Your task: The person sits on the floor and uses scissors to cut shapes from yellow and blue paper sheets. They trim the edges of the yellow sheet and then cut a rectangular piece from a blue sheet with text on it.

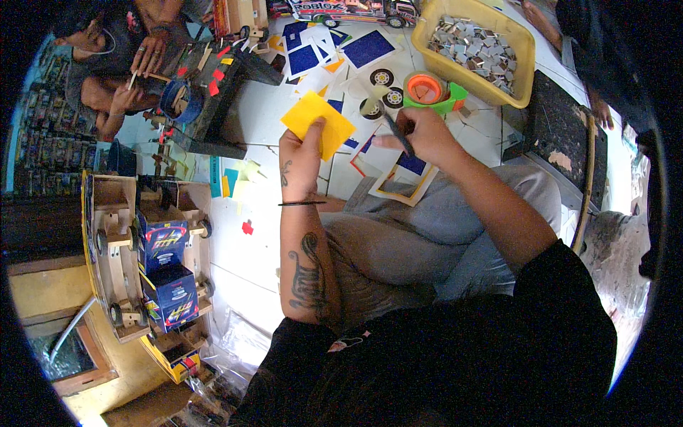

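My left hand (pixel 302 151) pinches a bright yellow square sheet (pixel 302 108), thumb on top, above the white tiled floor. To its right, my right hand (pixel 430 136) is closed round dark scissors (pixel 400 134), apart from the sheet. The scissors' far end is blurred against a pale greenish patch. Just beyond are several small black toy wheels (pixel 382 76) and an orange tape roll (pixel 425 87) in a green dispenser (pixel 449 104). A white-edged cut sheet with a blue patch (pixel 413 164) lies near my leg, below the right hand.
Blue sheets (pixel 368 50) and paper scraps lie at the back. A yellow basin (pixel 528 82) holds many small silvery pieces. Wooden toy trucks (pixel 114 245) are stacked at left. Another person's hands (pixel 148 57) work beside a dark bench with a blue bowl (pixel 171 107). A black board (pixel 565 117) stands right.
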